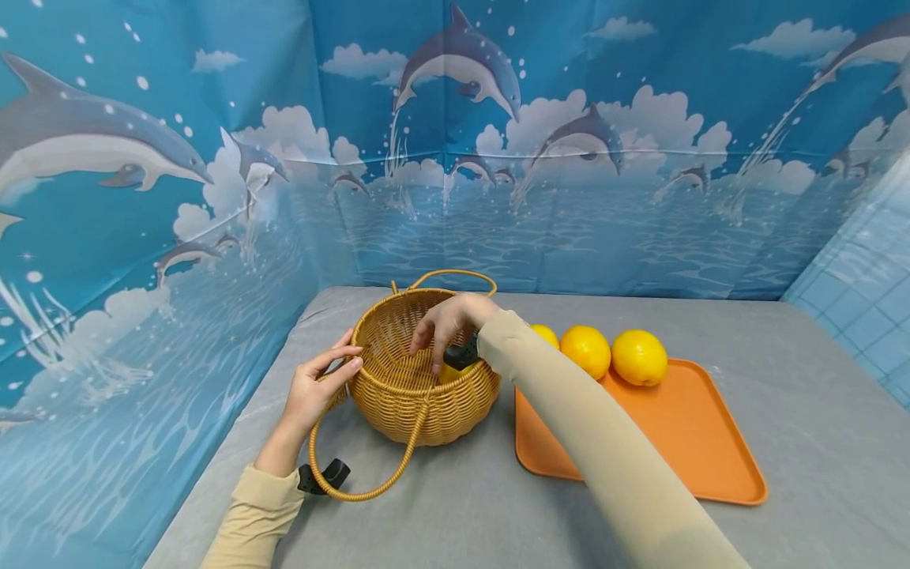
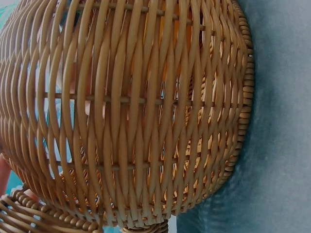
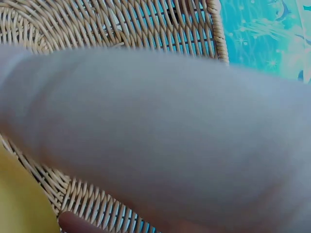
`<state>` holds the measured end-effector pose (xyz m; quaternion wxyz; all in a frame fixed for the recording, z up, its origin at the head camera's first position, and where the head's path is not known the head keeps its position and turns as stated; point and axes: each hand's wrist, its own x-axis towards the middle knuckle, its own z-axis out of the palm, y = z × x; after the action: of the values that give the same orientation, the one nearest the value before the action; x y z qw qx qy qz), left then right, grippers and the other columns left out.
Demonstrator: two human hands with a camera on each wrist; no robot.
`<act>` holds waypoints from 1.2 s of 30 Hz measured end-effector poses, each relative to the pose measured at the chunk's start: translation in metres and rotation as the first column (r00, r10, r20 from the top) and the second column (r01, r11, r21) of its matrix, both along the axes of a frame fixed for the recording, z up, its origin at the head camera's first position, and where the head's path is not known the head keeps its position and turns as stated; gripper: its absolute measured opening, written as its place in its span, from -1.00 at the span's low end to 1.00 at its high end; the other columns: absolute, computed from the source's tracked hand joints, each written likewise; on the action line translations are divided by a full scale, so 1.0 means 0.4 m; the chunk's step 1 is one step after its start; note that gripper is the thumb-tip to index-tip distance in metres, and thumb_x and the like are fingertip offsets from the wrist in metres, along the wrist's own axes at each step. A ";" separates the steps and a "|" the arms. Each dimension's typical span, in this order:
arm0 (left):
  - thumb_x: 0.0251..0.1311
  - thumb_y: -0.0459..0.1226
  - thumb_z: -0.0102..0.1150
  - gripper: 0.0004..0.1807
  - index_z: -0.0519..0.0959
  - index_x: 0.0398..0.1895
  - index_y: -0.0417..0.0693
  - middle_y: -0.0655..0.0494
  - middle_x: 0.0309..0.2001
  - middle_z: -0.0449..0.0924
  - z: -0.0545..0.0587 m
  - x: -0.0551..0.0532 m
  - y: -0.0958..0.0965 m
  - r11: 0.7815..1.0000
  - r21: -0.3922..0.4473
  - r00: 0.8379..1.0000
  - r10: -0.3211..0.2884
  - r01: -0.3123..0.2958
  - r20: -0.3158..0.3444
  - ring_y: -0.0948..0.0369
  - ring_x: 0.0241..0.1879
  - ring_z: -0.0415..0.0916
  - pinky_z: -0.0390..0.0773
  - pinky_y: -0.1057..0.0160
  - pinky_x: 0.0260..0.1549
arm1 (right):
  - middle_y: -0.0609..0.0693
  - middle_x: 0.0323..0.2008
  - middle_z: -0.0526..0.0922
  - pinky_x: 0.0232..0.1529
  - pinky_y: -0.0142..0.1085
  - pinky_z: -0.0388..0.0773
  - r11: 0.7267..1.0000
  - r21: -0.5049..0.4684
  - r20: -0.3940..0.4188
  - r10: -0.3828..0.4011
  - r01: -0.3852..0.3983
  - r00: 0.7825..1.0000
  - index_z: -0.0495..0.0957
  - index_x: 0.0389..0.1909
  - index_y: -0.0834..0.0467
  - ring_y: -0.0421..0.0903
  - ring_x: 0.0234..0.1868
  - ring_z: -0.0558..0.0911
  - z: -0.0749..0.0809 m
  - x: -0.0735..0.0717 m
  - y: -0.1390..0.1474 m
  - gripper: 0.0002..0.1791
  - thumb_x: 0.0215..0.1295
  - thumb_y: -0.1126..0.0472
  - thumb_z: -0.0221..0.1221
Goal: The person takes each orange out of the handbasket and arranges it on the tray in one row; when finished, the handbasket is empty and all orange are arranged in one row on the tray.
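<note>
A round wicker basket [image 1: 419, 407] stands on the grey table, its near handle folded down to the left. At its left rim my left hand [image 1: 316, 387] pinches the edge between thumb and fingers. My right hand [image 1: 448, 324] reaches over the right rim into the basket, fingers loosely bent and pointing down, with nothing between them. Just below the right wrist, an orange [image 1: 451, 374] lies inside, partly hidden by the wrist strap; in the right wrist view the yellow fruit [image 3: 22, 194] sits at the lower left. The left wrist view shows the woven wall [image 2: 131, 107] up close.
To the right lies an orange tray [image 1: 661, 427], partly covered by my right sleeve. Along its back edge sit an orange [image 1: 640, 358], a second orange [image 1: 586, 352] and a third orange [image 1: 546, 335] half behind the sleeve. A dolphin-print curtain [image 1: 569, 221] hangs behind the table.
</note>
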<state>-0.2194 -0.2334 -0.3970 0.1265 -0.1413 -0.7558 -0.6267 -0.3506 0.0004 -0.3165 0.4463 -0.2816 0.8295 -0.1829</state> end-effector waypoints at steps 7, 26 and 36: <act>0.23 -0.35 0.18 -0.65 0.53 0.00 -0.44 -0.05 0.32 0.27 0.003 0.000 -0.003 1.000 -0.011 1.000 0.009 -0.009 0.001 0.17 0.33 0.17 0.24 0.10 0.25 | -0.09 0.34 0.26 0.07 -0.24 0.45 0.994 -0.055 -0.053 0.095 -0.097 0.994 0.35 0.30 -0.07 -0.06 0.34 0.24 -0.006 -0.005 -0.009 -0.21 -0.01 0.25 0.42; 0.22 -0.35 0.19 -0.64 0.53 0.00 -0.45 -0.06 0.33 0.25 0.000 -0.001 0.001 1.000 0.014 1.000 -0.003 0.002 0.010 0.18 0.34 0.16 0.19 -0.03 0.25 | -0.28 0.12 0.47 0.18 -0.25 0.36 0.980 0.011 -0.240 0.195 -0.198 0.951 0.61 -0.05 -0.23 -0.10 0.27 0.32 0.031 0.010 -0.018 -0.52 -0.02 0.23 0.43; 0.22 -0.29 0.21 -0.60 0.52 -0.01 -0.47 -0.08 0.32 0.28 -0.002 -0.003 0.000 0.999 0.038 1.000 -0.010 0.010 0.001 0.22 0.33 0.18 0.14 -0.08 0.26 | -0.25 0.07 0.50 0.08 -0.25 0.45 0.981 0.102 -0.271 0.188 -0.166 0.944 0.63 -0.13 -0.26 -0.13 0.19 0.38 0.056 0.014 -0.010 -0.53 -0.04 0.28 0.43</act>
<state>-0.2207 -0.2335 -0.3977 0.1257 -0.1424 -0.7429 -0.6418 -0.3448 -0.0036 -0.2939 0.3499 -0.3604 0.8620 -0.0678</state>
